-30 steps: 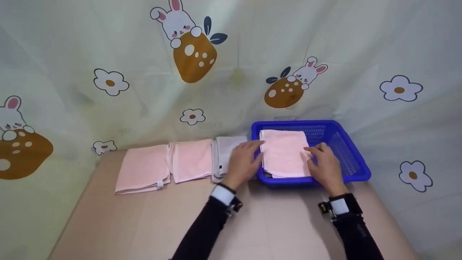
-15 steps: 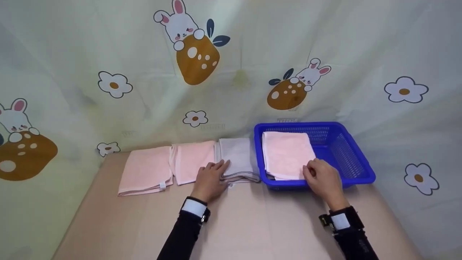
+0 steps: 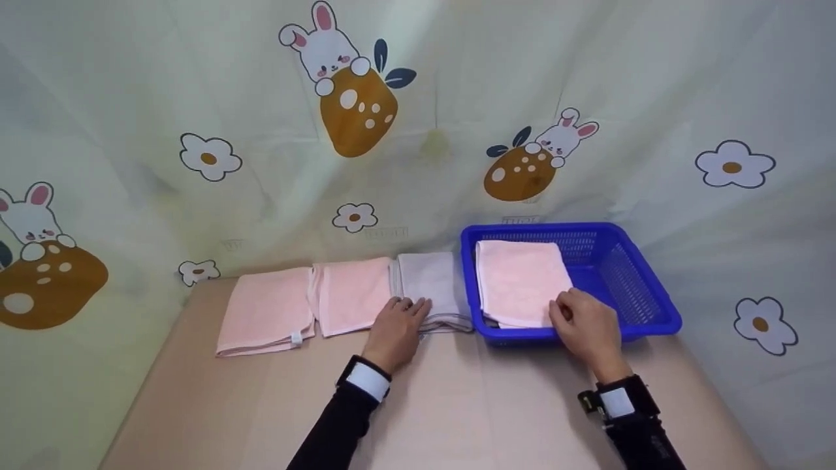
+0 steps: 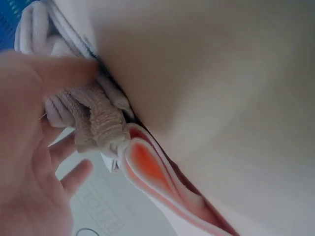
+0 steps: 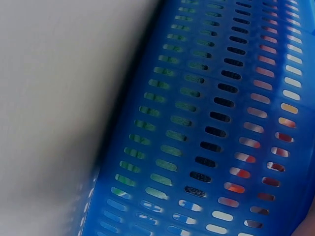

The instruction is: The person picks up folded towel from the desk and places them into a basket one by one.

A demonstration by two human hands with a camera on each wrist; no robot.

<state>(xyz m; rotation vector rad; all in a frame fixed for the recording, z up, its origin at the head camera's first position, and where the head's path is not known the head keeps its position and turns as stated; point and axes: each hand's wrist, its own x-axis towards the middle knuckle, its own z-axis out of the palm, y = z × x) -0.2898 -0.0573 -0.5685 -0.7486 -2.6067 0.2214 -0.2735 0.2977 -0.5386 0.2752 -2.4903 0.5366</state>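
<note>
In the head view, my left hand [image 3: 394, 333] is at the front left of a folded grey towel [image 3: 431, 281], its fingertips on the cloth. The left wrist view shows the thumb [image 4: 69, 71] in front of the towel's layered edge [image 4: 101, 113], with the other fingers spread out straight behind. My right hand [image 3: 586, 325] is at the front rim of the blue basket [image 3: 653, 307], fingers curled beside the corner of a folded pink towel [image 3: 522, 281] inside it. I cannot tell what those fingers hold. The right wrist view is filled mostly by the basket's slotted wall [image 5: 206, 118].
Two folded pink towels, an outer one [image 3: 268, 310] and an inner one [image 3: 356, 294], lie in a row left of the grey one. Behind the table [image 3: 431, 418] hangs a curtain [image 3: 418, 183] printed with rabbits and flowers.
My left hand left the pink towel in the basket, went left to the grey towel, then slid slightly right onto it. My right hand moved down to the basket's front rim and stayed there.
</note>
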